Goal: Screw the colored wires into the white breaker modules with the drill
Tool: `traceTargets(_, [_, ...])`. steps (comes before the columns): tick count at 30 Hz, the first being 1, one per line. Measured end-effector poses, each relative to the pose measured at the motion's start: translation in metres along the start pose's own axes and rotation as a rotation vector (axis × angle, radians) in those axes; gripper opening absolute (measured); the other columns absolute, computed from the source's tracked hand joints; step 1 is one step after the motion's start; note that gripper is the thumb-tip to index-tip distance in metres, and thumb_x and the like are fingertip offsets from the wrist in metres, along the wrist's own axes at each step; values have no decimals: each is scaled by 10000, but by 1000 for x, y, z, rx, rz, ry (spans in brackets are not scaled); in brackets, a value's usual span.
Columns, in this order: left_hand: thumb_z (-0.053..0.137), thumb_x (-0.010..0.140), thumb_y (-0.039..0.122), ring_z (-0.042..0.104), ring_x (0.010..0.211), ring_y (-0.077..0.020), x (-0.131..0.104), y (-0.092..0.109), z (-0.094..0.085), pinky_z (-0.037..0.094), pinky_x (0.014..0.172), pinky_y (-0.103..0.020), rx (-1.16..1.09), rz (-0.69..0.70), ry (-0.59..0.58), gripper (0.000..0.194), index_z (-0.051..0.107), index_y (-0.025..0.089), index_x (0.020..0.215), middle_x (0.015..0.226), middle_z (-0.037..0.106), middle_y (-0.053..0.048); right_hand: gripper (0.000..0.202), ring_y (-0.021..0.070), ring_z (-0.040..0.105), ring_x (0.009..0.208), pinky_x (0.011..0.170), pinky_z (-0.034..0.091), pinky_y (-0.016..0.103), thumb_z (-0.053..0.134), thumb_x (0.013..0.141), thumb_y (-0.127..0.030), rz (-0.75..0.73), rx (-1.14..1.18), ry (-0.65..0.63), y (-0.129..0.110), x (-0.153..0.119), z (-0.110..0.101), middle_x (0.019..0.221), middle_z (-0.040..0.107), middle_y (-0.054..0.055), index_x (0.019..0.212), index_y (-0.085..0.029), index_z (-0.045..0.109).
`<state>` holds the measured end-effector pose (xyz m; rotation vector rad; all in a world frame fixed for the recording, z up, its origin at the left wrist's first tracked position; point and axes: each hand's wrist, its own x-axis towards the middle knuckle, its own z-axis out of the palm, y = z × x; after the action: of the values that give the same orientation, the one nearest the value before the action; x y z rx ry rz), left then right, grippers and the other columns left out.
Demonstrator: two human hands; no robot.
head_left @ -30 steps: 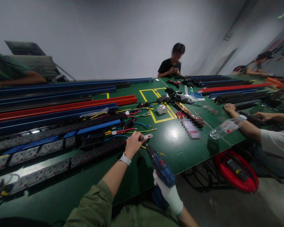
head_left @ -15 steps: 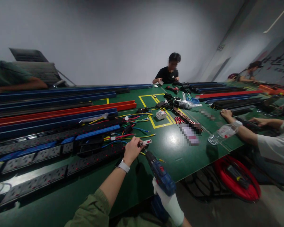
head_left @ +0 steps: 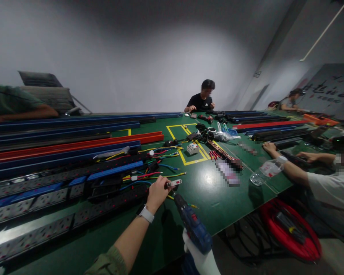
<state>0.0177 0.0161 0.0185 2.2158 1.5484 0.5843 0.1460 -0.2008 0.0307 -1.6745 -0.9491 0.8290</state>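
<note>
Between the fingers of my left hand [head_left: 158,192] is a small white circuit breaker [head_left: 175,183], held just above the green table. My right hand [head_left: 195,250], in a white glove, is wrapped round the handle of a blue cordless drill [head_left: 195,227]. The drill's tip points up and away, close below the breaker; whether it touches a screw is too small to tell. Beyond my left hand lie wire ends with yellow, red and blue leads [head_left: 149,175]. A block of white breakers [head_left: 193,149] stands farther back inside the yellow tape marking.
Long power strips [head_left: 43,233] and red and blue channels [head_left: 132,139] cover the left side. Copper bars [head_left: 222,152], a plastic bottle [head_left: 266,172] and a co-worker's arm [head_left: 289,168] are to the right. Another person [head_left: 200,101] sits across the table. A red hose reel [head_left: 292,233] stands below the edge.
The view has tilted up slightly, so the table sits lower in the picture. The drill and breaker stay close together in my hands. The person opposite has lowered one hand towards the table.
</note>
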Motion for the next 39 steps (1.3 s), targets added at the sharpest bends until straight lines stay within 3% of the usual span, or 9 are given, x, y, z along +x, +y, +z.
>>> traceTargets(7, [637, 896, 490, 639, 878, -150, 2, -4, 3, 392, 705, -260, 7, 22, 11, 228, 668, 283, 986, 1043, 613, -3, 521, 193, 591, 476, 576, 550, 304, 667, 736, -717, 60, 3, 5, -5, -2, 3, 479, 594, 39, 575, -223, 702])
traceTargets(14, [615, 903, 524, 631, 851, -148, 1, -6, 6, 375, 686, -264, 1, 44, 36, 259, 666, 282, 980, 1020, 612, 0, 545, 186, 591, 479, 585, 538, 292, 684, 752, -678, 89, -10, 9, -7, -2, 3, 479, 592, 46, 483, -207, 629])
traceTargets(21, [635, 890, 519, 629, 842, -142, 1, -8, 8, 379, 706, -266, -33, 54, 57, 252, 660, 278, 957, 1007, 612, 8, 523, 203, 605, 472, 620, 553, 309, 718, 715, -672, 51, -14, -15, -5, 0, -3, 470, 592, 41, 471, -217, 633])
traceTargets(28, [636, 892, 504, 628, 840, -143, 1, -9, 9, 384, 704, -264, -34, 60, 65, 235, 653, 278, 952, 1004, 615, 12, 545, 184, 600, 458, 629, 553, 306, 718, 786, -594, 24, -43, -11, -1, -2, -1, 448, 573, 15, 422, -213, 579])
traceTargets(30, [640, 891, 498, 632, 850, -144, 1, -9, 9, 388, 712, -263, -32, 51, 60, 229, 655, 280, 957, 1009, 616, 10, 468, 154, 624, 530, 662, 561, 290, 683, 867, -539, 14, -51, -20, -1, -6, 0, 549, 623, -2, 552, -195, 637])
traceTargets(34, [642, 893, 489, 639, 870, -147, 2, -8, 9, 394, 725, -263, -29, 48, 56, 219, 660, 280, 958, 1018, 618, 8, 235, 161, 676, 888, 785, 581, 302, 595, 988, -392, -10, -56, -35, -7, -13, -2, 1059, 692, 46, 1055, -186, 688])
traceTargets(36, [637, 897, 488, 639, 865, -148, 2, -8, 9, 392, 718, -267, -28, 55, 58, 216, 659, 281, 955, 1014, 618, 9, 254, 198, 659, 1008, 845, 579, 341, 599, 987, -368, -17, -54, -35, -11, -15, -3, 1210, 649, 69, 1170, -204, 662])
traceTargets(39, [638, 897, 484, 637, 867, -150, 1, -8, 8, 393, 725, -270, -26, 47, 53, 215, 657, 280, 960, 1018, 615, 5, 277, 214, 647, 1052, 880, 572, 368, 602, 985, -361, -19, -55, -40, -13, -14, -5, 1260, 628, 76, 1209, -206, 649])
